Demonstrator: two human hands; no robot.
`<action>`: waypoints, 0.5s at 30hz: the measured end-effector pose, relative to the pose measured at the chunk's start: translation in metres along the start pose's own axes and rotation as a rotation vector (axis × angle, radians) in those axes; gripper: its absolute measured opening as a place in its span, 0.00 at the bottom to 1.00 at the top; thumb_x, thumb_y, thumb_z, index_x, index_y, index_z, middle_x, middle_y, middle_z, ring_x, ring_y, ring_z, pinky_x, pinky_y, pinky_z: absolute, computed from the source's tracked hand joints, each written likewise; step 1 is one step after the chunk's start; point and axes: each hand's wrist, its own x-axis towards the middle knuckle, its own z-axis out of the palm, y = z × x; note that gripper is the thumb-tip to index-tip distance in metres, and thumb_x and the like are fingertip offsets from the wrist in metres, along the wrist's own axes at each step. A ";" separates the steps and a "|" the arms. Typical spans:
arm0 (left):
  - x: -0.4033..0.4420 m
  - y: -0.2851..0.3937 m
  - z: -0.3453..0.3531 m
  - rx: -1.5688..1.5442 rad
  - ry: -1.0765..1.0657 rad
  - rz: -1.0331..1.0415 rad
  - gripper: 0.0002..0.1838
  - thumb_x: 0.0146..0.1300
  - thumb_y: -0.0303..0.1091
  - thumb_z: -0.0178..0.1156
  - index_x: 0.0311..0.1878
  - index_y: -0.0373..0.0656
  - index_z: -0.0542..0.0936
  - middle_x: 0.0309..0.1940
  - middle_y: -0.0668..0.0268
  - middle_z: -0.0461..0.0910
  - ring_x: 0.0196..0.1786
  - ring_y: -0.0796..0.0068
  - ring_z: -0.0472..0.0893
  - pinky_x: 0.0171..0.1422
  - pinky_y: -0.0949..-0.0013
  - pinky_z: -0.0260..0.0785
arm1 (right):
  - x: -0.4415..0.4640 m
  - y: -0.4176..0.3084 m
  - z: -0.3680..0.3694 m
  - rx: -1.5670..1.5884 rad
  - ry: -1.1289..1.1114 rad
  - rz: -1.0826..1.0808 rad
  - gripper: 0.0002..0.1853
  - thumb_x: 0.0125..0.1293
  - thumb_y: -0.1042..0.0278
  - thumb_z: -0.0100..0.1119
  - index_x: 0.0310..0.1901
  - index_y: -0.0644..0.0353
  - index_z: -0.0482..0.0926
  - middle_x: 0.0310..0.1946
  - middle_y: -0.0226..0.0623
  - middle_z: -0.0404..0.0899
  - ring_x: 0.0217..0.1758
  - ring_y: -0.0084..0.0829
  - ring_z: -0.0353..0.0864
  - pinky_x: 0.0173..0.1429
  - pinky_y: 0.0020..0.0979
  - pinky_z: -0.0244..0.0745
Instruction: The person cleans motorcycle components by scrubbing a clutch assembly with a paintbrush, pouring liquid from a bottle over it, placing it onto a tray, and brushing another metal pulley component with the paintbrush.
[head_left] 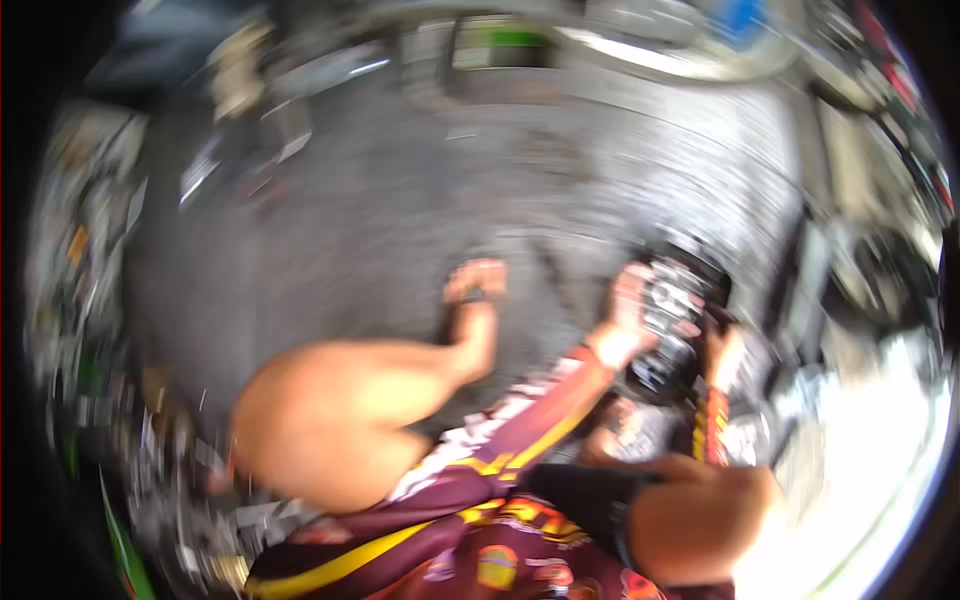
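Observation:
A black part with silvery metal pieces inside it (672, 305) is low over the floor, to the right of the middle. It looks like a machine part, but motion blur hides its exact kind. Against its left side is my left hand (628, 312), the fingers lying along the edge. My right hand (724, 352) holds the lower right side, its fingertips partly hidden by the part. Both sleeves are maroon with yellow bands.
I squat on a grey floor (330, 200), one bare foot (475, 282) forward. Cluttered small items (190, 500) lie along the left. At the back are a large round metal rim (680, 60) and a green-filled container (505, 45). A dark round object (880, 275) stands at the right.

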 end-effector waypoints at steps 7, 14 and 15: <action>-0.033 -0.060 0.045 -0.685 -0.123 -0.409 0.27 0.72 0.56 0.47 0.64 0.48 0.75 0.65 0.51 0.75 0.65 0.50 0.76 0.64 0.30 0.69 | -0.126 0.017 -0.106 0.960 0.096 -0.005 0.10 0.68 0.70 0.65 0.48 0.65 0.84 0.42 0.34 0.85 0.44 0.22 0.82 0.51 0.23 0.76; -0.030 -0.072 0.048 -0.451 -0.099 -0.410 0.26 0.67 0.51 0.51 0.64 0.48 0.75 0.62 0.52 0.77 0.64 0.52 0.77 0.63 0.31 0.70 | -0.084 0.050 -0.069 0.789 0.176 -0.063 0.09 0.67 0.71 0.63 0.46 0.63 0.85 0.34 0.34 0.88 0.36 0.23 0.85 0.44 0.28 0.79; -0.027 -0.069 0.048 -0.443 -0.128 -0.406 0.27 0.67 0.51 0.52 0.64 0.47 0.75 0.61 0.53 0.77 0.63 0.51 0.77 0.64 0.31 0.70 | -0.085 0.041 -0.078 0.887 0.171 0.032 0.09 0.67 0.70 0.64 0.47 0.61 0.86 0.35 0.34 0.88 0.37 0.24 0.85 0.45 0.28 0.78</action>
